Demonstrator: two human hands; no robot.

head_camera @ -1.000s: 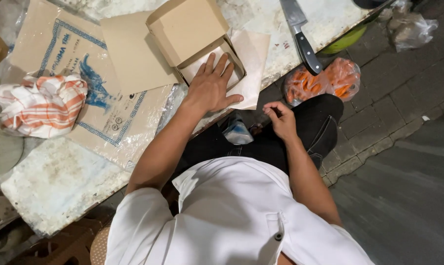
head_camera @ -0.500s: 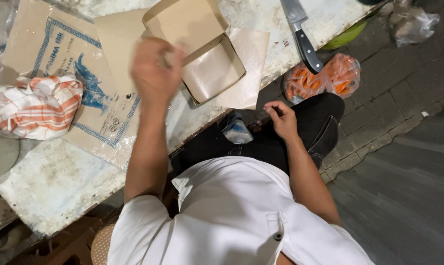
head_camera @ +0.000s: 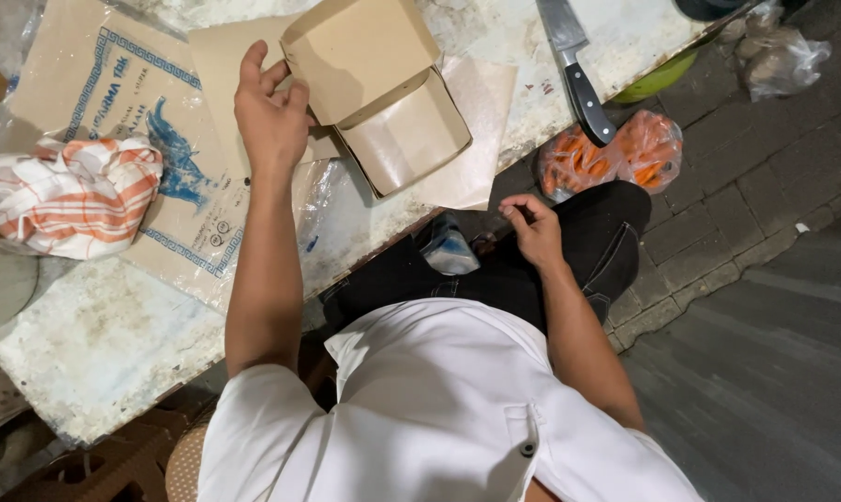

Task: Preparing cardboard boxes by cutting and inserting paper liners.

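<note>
- The left hand lies open, fingers spread, on a sheet of brown paper, touching the lid edge of one open cardboard box just to its right.
- The right hand hovers over the lap, fingers loosely curled, grasping nothing visible.
- One striped cloth lies well left of the left hand on the counter.
- One knife lies beyond the right hand.
- Two bags of orange carrots sit just beyond the right hand.

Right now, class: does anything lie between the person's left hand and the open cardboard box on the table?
Nothing visible does. The left hand is already at the box, fingers against the edge of its raised lid. The knife and striped cloth lie off to either side.
</note>
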